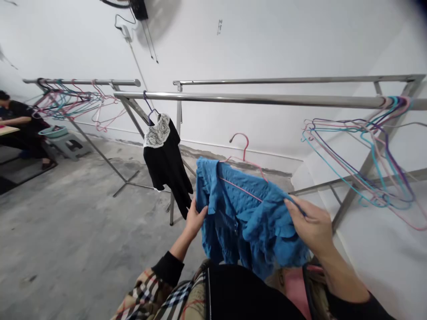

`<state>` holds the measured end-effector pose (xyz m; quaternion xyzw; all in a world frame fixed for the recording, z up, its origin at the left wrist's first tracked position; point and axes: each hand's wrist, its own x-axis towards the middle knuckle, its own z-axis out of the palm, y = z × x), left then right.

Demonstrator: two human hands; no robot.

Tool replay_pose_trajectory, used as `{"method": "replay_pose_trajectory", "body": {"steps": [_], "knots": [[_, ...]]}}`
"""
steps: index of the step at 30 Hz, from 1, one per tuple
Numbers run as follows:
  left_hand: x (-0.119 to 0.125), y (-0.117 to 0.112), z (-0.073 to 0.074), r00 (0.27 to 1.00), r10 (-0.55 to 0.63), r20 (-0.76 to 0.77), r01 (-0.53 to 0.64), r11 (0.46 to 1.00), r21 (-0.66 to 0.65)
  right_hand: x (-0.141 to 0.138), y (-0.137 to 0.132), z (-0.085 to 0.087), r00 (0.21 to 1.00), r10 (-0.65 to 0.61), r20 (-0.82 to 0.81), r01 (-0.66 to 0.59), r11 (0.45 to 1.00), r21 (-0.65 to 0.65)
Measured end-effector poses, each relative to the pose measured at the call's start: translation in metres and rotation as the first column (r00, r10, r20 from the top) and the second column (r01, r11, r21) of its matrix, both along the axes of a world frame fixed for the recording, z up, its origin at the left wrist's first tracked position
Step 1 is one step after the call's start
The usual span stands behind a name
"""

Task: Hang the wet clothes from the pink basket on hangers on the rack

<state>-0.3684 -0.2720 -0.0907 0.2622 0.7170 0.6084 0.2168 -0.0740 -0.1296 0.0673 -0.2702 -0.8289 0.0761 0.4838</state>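
Observation:
A blue shirt (230, 213) with a ruffled collar hangs in front of me on a pink hanger (247, 149), whose hook points up, apart from the rail. My left hand (195, 220) grips the shirt's left side between thumb and fingers. On the opposite shoulder, my right hand (310, 224) pinches the blue fabric. Part of the hanger's lower bar shows through the neck opening; its ends are hidden inside the cloth.
A metal rail (250, 98) runs across the view. On it hang a black garment (165, 155) with a white lace collar and a bunch of hangers (376, 142) at right. Another rack (83, 82) with hangers stands left. A person (20, 120) sits far left near a grey stool (70, 144).

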Motion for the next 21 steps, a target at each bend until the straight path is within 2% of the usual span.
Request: {"method": "replay_pose_trajectory", "body": {"steps": [4, 8, 11, 14, 17, 21], "knots": [[0.019, -0.03, -0.018, 0.997, 0.023, 0.069, -0.017, 0.996, -0.089, -0.053, 0.014, 0.027, 0.993, -0.065, -0.098, 0.058, 0.996, -0.066], [0.03, -0.055, -0.026, 0.991, -0.018, 0.136, 0.027, 0.998, -0.065, -0.113, 0.026, 0.056, 0.958, 0.001, -0.286, -0.022, 0.997, -0.069], [0.031, -0.07, -0.033, 0.985, -0.073, 0.154, 0.084, 0.994, -0.067, -0.159, 0.028, 0.069, 0.931, 0.011, -0.364, -0.041, 0.996, -0.075], [0.03, -0.082, -0.041, 0.98, -0.124, 0.156, 0.141, 0.984, -0.106, -0.203, 0.021, 0.07, 0.953, 0.031, -0.3, -0.069, 0.991, -0.116], [0.027, -0.09, -0.047, 0.976, -0.134, 0.173, 0.159, 0.978, -0.137, -0.242, 0.005, 0.063, 0.99, 0.076, -0.122, -0.099, 0.977, -0.189], [0.02, -0.096, -0.051, 0.972, -0.14, 0.188, 0.168, 0.975, -0.143, -0.285, -0.017, 0.053, 0.992, 0.12, 0.05, -0.102, 0.958, -0.268]]}}
